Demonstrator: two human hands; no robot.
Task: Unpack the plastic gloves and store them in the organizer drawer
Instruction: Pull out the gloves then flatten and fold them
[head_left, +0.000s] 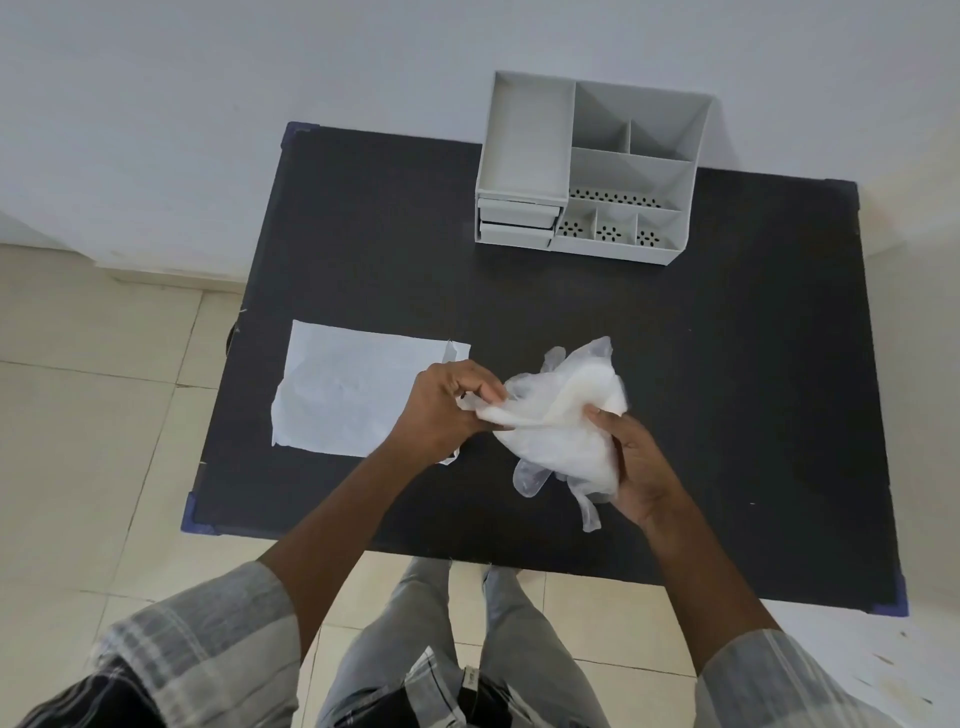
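A bunch of clear plastic gloves (563, 415) hangs between both hands above the middle of the black table (727, 364). My left hand (447, 405) pinches a folded edge of the bunch on its left side. My right hand (636, 467) grips the bunch from the right and below, with glove fingers dangling past it. The white organizer (587, 171) stands at the table's far edge; its two small drawers (517, 221) at the lower left front look closed. The flat white packet (348, 389) lies on the table to the left of my left hand.
The organizer has an open tray on top left and several open compartments on the right. The table's corners have blue caps. A white wall rises behind the table, and tiled floor lies to the left and below. My legs are at the near edge.
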